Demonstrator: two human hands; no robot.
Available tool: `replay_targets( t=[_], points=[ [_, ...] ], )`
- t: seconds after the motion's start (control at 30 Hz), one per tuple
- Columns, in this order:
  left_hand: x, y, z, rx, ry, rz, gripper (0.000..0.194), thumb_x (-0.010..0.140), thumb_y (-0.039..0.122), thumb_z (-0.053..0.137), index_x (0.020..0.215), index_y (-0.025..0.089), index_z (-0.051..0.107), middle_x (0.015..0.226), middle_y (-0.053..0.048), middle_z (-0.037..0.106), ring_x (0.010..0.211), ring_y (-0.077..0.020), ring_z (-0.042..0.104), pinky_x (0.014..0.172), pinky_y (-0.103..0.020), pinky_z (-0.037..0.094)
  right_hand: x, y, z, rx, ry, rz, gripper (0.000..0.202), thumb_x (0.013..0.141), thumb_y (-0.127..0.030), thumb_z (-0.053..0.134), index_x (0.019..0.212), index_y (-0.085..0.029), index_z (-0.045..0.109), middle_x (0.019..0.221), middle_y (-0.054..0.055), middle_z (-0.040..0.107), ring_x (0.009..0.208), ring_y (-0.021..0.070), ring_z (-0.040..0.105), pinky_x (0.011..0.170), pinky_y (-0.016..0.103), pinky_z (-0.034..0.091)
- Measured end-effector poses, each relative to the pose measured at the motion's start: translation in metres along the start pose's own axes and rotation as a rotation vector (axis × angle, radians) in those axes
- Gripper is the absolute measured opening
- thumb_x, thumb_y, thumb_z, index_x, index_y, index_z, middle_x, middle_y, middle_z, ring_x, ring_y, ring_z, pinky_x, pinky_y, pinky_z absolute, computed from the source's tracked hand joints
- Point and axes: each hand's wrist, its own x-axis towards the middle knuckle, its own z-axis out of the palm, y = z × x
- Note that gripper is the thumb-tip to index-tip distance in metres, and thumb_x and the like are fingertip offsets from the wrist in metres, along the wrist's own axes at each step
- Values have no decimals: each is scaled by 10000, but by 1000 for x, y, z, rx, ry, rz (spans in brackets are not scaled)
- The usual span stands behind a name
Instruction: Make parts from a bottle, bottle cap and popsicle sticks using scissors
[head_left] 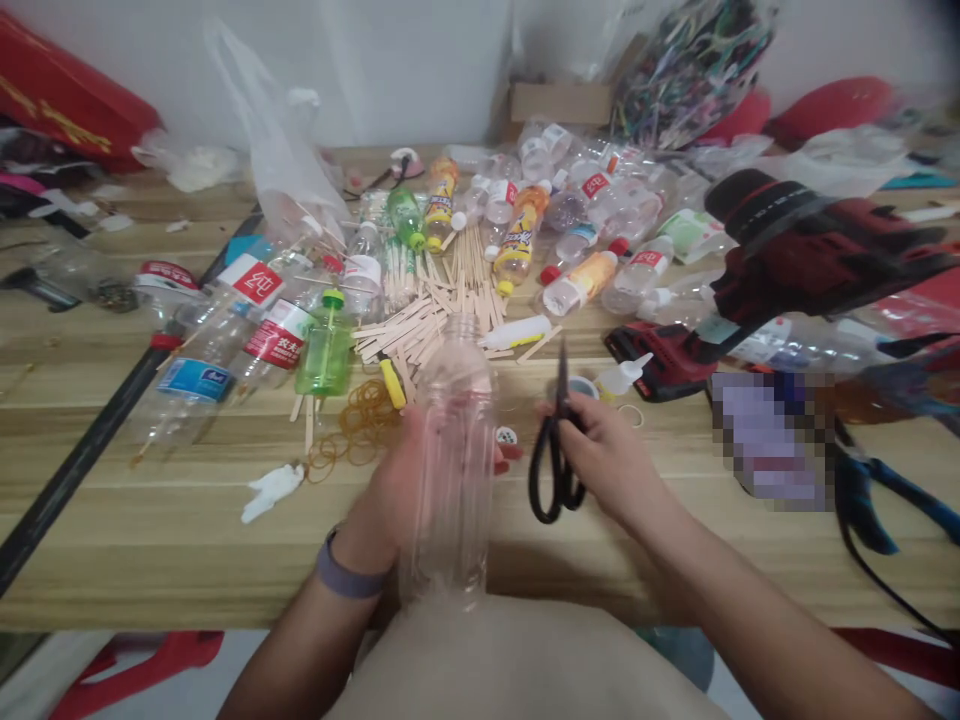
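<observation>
A clear plastic bottle (454, 500) without a label stands close to my body, its neck pointing away from me. My left hand (401, 485) is wrapped round it from the left, with fingers partly seen through the plastic. To the right of the bottle, my right hand (611, 450) grips black-handled scissors (555, 450), blades pointing up and away. The scissors and bottle are apart. Brown rubber bands (367, 415) and a yellow-handled tool (391, 383) lie just beyond my left hand. Past the bottle's neck, many flat wooden sticks (465, 275) are spread out.
Plastic bottles (592, 195) crowd the back of the table. More bottles (274, 335) lie at the left beside a long dark bar (90, 440). At the right are a red and black power drill (795, 240), a pixelated flat item (772, 440) and blue-handled pliers (862, 500).
</observation>
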Motion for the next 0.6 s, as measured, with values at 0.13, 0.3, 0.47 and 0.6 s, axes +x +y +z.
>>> replay_targets(
  t=[0.13,0.3,0.47,0.6],
  points=[
    [-4,5,6,-14,-53,-20,600,805,705,622,1103,187,681,737,-47,671,699,-214,628,669,-329,490,16,-5,29,-121,-26,-65,125,786,-293,417,715,-206,472,627,13,544,594,158,520,532,240,367],
    [-7,20,0,-74,148,-66,524,840,654,598,999,166,703,705,-42,632,537,-114,482,506,-223,382,2,7,24,-346,-23,-124,126,838,-276,523,752,-196,479,664,34,588,582,175,542,525,252,294],
    [-1,15,6,-101,96,-52,571,758,681,690,1018,173,690,713,-34,651,531,-103,473,498,-207,377,-9,9,16,-541,135,-130,264,904,-354,562,1030,-122,571,824,125,648,620,235,591,482,269,249],
    [-1,7,13,-131,46,3,580,766,680,696,1034,165,692,751,-38,679,608,-125,558,555,-214,432,-10,9,23,-699,254,-295,435,964,-233,445,1385,-123,441,936,120,665,666,224,625,468,265,348]
  ],
)
